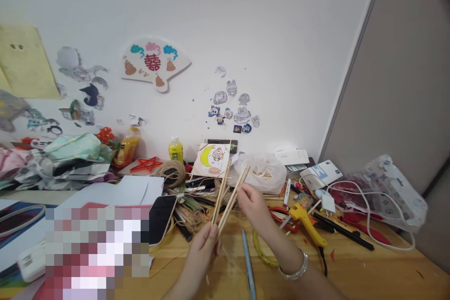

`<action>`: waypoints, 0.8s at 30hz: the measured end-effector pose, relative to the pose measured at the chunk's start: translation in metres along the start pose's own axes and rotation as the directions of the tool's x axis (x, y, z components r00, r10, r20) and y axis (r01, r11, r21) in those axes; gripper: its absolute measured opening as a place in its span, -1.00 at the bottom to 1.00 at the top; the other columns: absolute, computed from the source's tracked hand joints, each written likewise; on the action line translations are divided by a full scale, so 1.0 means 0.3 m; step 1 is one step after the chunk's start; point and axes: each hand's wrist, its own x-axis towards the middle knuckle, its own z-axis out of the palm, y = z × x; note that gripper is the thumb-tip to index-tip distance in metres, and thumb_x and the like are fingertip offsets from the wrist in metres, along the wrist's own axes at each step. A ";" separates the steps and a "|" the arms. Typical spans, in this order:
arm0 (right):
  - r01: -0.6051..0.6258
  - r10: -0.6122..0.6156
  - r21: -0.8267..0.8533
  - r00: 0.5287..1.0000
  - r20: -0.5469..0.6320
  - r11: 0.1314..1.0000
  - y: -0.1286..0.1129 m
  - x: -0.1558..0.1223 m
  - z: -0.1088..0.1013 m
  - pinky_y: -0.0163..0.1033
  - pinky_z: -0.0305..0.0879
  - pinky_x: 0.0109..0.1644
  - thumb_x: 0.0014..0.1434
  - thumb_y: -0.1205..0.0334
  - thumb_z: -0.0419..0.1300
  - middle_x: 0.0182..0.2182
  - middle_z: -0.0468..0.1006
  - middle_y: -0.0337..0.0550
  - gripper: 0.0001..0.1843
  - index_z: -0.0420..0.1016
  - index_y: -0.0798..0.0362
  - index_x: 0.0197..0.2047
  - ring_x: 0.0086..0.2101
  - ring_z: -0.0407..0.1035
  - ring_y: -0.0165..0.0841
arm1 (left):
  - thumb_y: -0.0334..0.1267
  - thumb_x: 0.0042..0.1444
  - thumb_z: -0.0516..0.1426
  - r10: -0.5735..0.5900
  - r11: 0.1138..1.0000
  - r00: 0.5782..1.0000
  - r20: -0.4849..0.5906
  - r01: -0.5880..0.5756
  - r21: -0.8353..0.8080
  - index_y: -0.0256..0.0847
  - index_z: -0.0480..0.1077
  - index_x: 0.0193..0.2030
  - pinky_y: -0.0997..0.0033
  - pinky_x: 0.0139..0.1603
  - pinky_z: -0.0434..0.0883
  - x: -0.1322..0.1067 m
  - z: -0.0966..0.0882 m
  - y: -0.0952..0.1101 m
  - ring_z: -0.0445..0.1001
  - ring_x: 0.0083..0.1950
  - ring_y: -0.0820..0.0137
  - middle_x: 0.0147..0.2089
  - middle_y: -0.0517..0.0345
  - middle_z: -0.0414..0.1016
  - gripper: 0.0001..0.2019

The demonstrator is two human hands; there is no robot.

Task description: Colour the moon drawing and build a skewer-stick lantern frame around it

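In the middle of the head view, my left hand (207, 241) is closed round several thin wooden sticks (221, 199). They point up and away from me, fanned into two bundles. My right hand (253, 200), with a silvery bracelet at the wrist, has its fingers curled in a pinch against the right bundle (235, 197), below the tips. Its fingertips are partly hidden. Behind the sticks stands a card with a yellow moon drawing (211, 160). A blue-grey pen (248, 262) lies on the table between my forearms.
A yellow glue gun (307, 226) and white charger cable (367, 215) lie on the right. A phone (162, 220), twine roll (170, 174) and papers are on the left. A white plastic bag (262, 173) and two drink bottles stand towards the wall. The wooden table (372, 272) is cluttered.
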 end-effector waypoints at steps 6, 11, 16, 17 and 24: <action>-0.066 0.087 0.246 0.993 -0.075 0.967 0.014 0.021 -0.011 -0.31 0.21 -0.38 0.02 0.00 0.29 -0.50 0.45 -0.32 -0.67 0.35 0.01 -0.26 -0.47 0.32 -0.39 | 0.41 -0.30 0.18 -0.088 0.990 0.988 0.127 0.100 -0.096 -0.16 0.15 -0.57 0.56 -0.67 -0.14 0.002 0.013 0.026 -0.06 -0.72 0.65 -0.69 0.42 0.14 -0.37; -0.240 0.139 0.509 0.963 0.229 0.827 -0.029 0.002 0.001 -0.17 0.36 -0.17 0.02 -0.20 0.24 -0.32 0.62 -0.08 -0.50 0.45 0.08 -0.20 -0.35 0.47 -0.32 | 0.34 -0.18 0.19 -0.165 0.979 0.942 0.293 0.193 -0.070 -0.19 0.19 -0.54 0.58 -0.67 -0.06 -0.029 0.029 0.010 0.05 -0.71 0.64 -0.68 0.38 0.21 -0.43; -0.321 0.197 0.622 0.945 0.261 0.714 -0.047 -0.002 -0.004 -0.23 0.37 -0.32 0.01 -0.24 0.24 -0.53 0.59 -0.14 -0.50 0.43 0.10 -0.36 -0.50 0.46 -0.35 | 0.31 -0.12 0.18 -0.197 0.976 0.915 0.353 0.215 -0.014 -0.20 0.23 -0.52 0.58 -0.69 -0.02 -0.042 0.021 0.020 0.08 -0.71 0.64 -0.66 0.37 0.23 -0.45; -0.323 0.200 0.630 0.945 0.261 0.706 -0.045 -0.001 -0.005 -0.24 0.36 -0.35 0.01 -0.25 0.24 -0.55 0.58 -0.16 -0.49 0.42 0.09 -0.36 -0.53 0.45 -0.36 | 0.31 -0.12 0.18 -0.196 0.977 0.911 0.363 0.212 -0.002 -0.21 0.23 -0.53 0.58 -0.69 -0.03 -0.042 0.018 0.025 0.08 -0.71 0.64 -0.66 0.36 0.22 -0.46; -0.314 0.149 0.612 0.941 0.305 0.726 -0.049 -0.015 0.005 -0.29 0.34 -0.39 0.08 -0.21 0.19 -0.58 0.56 -0.20 -0.52 0.41 0.10 -0.34 -0.56 0.42 -0.40 | 0.25 -0.02 0.14 -0.171 0.967 0.896 0.409 0.232 -0.103 -0.20 0.29 -0.34 0.56 -0.68 -0.07 -0.048 0.013 0.002 -0.02 -0.72 0.63 -0.67 0.42 0.16 -0.51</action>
